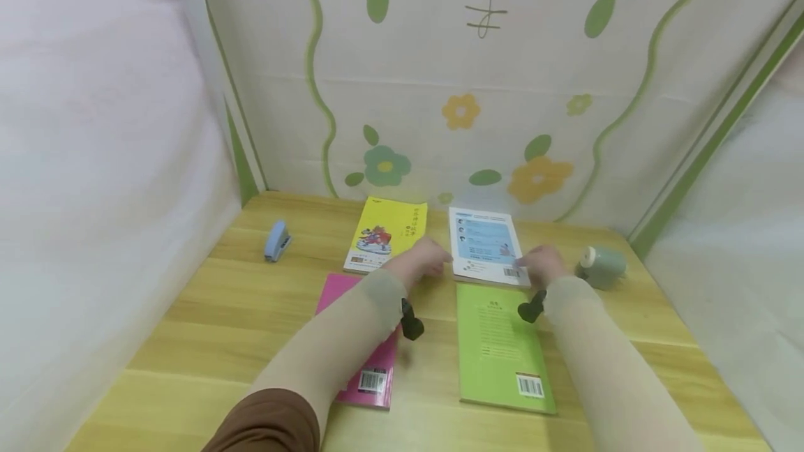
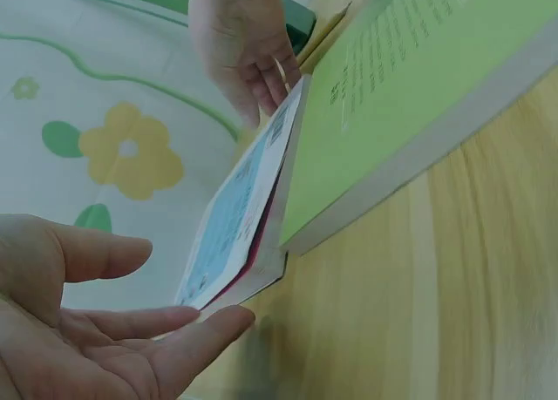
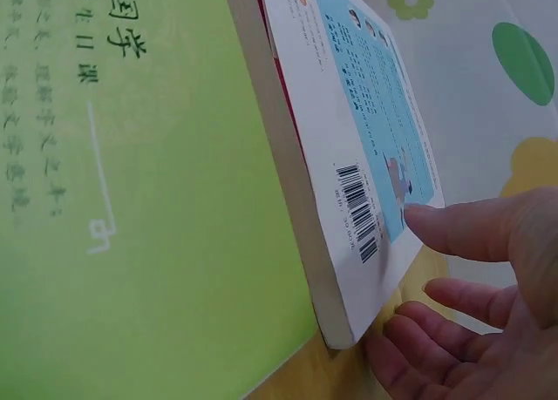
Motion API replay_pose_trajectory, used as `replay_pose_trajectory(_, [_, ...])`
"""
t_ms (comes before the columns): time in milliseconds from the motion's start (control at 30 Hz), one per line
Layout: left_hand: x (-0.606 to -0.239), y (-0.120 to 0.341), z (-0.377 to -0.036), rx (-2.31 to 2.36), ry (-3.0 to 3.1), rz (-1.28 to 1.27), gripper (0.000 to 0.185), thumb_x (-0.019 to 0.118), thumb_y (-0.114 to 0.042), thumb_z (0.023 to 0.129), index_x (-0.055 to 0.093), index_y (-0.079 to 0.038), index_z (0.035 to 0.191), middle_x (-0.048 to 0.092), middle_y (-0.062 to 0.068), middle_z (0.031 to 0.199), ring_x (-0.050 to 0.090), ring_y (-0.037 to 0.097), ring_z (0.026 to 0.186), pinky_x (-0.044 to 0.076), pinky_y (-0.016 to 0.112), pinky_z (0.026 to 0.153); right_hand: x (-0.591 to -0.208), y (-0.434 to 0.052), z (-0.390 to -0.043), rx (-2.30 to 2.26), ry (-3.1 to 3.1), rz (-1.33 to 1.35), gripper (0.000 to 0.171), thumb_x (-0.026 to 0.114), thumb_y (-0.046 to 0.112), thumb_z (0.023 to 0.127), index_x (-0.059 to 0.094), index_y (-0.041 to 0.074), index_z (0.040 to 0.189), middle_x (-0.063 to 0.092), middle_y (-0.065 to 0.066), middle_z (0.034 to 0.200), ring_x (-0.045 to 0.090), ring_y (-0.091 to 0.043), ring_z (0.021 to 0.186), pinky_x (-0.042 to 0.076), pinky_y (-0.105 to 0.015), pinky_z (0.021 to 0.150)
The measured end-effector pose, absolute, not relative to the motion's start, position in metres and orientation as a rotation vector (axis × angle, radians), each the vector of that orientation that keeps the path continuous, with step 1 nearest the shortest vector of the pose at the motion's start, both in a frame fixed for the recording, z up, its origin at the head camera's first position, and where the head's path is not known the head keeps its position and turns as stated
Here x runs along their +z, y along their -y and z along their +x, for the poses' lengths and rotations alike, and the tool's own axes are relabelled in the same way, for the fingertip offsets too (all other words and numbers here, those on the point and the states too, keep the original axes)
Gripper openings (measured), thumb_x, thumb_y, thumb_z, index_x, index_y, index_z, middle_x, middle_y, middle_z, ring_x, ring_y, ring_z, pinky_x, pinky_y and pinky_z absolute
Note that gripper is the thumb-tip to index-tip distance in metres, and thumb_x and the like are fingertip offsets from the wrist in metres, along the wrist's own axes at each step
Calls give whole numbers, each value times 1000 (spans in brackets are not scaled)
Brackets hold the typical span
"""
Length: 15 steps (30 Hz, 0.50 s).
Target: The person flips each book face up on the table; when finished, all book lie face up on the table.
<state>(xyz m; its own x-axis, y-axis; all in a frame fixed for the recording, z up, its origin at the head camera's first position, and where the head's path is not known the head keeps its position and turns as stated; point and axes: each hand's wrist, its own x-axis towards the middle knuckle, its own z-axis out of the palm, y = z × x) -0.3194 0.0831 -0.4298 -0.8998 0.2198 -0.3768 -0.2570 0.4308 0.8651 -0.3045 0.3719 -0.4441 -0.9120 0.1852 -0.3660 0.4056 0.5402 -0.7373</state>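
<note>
A white book with a blue panel [image 1: 485,243] lies back cover up at the far middle of the table. My left hand [image 1: 424,258] is at its left side; in the left wrist view the straight fingers [image 2: 196,339] reach the book's edge, with the thumb raised apart. At the right side is my right hand [image 1: 545,264]. Its thumb [image 3: 462,230] overlaps the cover near the barcode in the right wrist view, while the other fingers are loosely bent beside the edge. Directly in front of this book lies a green book [image 1: 502,347].
A yellow book [image 1: 392,222] lies at the back, left of the white one. Under my left forearm is a partly hidden pink book [image 1: 370,396]. A blue stapler [image 1: 276,241] stands far left, and a grey-green cylindrical object [image 1: 604,268] sits to the right. Fabric walls enclose the wooden table.
</note>
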Motion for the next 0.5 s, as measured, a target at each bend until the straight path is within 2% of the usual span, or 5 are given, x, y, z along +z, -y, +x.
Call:
replay_pose_trajectory(200, [-429, -94, -312, 1591, -2152, -112, 35, 68, -6, 87, 59, 10, 117, 70, 21, 90, 70, 33, 84, 56, 40, 81, -447, -366, -306, -1225, -2578, 462, 73, 79, 23, 80, 43, -12, 134, 48, -31, 130, 47, -46, 117, 42, -59, 98])
replay_pose_trajectory(367, [-424, -102, -307, 1645, -2051, -171, 35, 66, -9, 88, 58, 7, 118, 68, 23, 102, 67, 37, 96, 52, 44, 90, -448, -364, -307, -1109, -2647, 417, 62, 78, 19, 81, 50, -11, 126, 54, -28, 121, 49, -44, 111, 43, -57, 94])
replay_pose_trajectory(500, [-424, -108, -308, 1691, -1993, -231, 35, 64, -7, 88, 56, 8, 120, 66, 27, 107, 65, 39, 100, 54, 46, 89, -448, -362, -306, -1115, -2664, 400, 54, 76, 15, 81, 52, -13, 121, 57, -26, 113, 52, -41, 105, 45, -53, 91])
